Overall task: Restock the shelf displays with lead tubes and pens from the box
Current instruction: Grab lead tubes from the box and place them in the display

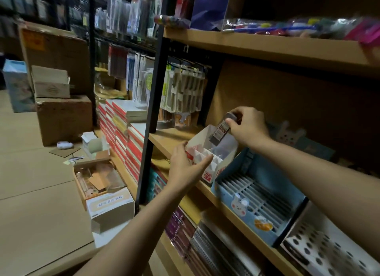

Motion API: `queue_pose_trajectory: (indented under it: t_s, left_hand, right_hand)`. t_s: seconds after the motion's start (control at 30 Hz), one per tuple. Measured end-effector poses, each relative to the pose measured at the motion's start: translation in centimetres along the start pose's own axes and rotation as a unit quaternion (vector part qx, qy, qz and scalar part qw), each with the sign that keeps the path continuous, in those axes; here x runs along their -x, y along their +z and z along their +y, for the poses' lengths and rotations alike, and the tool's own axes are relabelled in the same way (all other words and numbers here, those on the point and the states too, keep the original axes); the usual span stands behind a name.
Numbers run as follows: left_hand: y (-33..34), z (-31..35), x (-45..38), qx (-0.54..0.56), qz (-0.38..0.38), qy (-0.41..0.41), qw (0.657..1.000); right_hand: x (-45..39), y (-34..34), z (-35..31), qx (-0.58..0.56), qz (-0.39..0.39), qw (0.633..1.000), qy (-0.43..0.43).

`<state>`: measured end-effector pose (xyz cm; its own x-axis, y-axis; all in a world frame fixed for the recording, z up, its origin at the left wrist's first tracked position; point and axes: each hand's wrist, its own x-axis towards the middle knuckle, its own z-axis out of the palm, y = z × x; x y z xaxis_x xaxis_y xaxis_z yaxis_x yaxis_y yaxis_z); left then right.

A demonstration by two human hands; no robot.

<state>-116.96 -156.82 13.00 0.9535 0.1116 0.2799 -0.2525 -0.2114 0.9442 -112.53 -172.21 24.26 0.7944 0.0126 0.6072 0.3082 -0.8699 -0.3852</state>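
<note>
Two wooden shelves (267, 47) fill the right side, with a black metal upright (152, 103) at their left end. Cardboard boxes (63, 119) are stacked on the floor to the left, and an open box (98, 179) of stock sits on the floor below the shelf edge. On the lower shelf board a blue display tray (261, 195) with a white grid of slots stands just beside a white display box (207, 152) divided into compartments. To the right of the blue tray is a white holder with round holes (320, 249). The left hand (185, 162) steadies the white display box, fingers laid straight along its front left corner, not curled. The right hand (246, 125) pinches a dark lead tube (221, 131) by its top between thumb and fingertips; the tube is tilted, its lower end over the back compartments of the white display box
</note>
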Motion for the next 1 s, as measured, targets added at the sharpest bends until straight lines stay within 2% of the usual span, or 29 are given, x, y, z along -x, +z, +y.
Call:
queue_pose_trajectory:
  t_s: [0.1, 0.23, 0.47, 0.7, 0.87, 1.0]
  left_hand:
    - [0.5, -0.6, -0.9, 0.001, 0.004, -0.02, 1.0]
    - [0.5, -1.3, -1.1, 0.047, -0.024, -0.033, 0.998]
    - [0.5, -1.5, -1.2, 0.086, -0.03, -0.038, 0.995]
    - [0.4, -1.4, -1.3, 0.088, -0.034, -0.045, 0.995]
    - [0.2, -1.4, -1.1, 0.09, -0.038, -0.052, 0.994]
    - [0.1, -1.2, -1.0, 0.103, -0.044, -0.055, 0.992]
  right_hand:
    - [-1.1, 0.9, 0.4, 0.019, -0.037, 0.999, 0.002]
    - [-1.8, 2.5, 0.8, 0.038, -0.05, 0.998, 0.004]
    - [-3.2, 3.5, 1.8, 0.056, -0.07, 0.996, 0.024]
    - [-3.4, 3.7, 1.6, 0.075, -0.048, 0.994, 0.069]
    - [-2.4, 3.7, 1.7, 0.054, -0.116, 0.992, 0.005]
    - [-2.3, 3.5, 1.6, 0.064, -0.136, 0.988, -0.048]
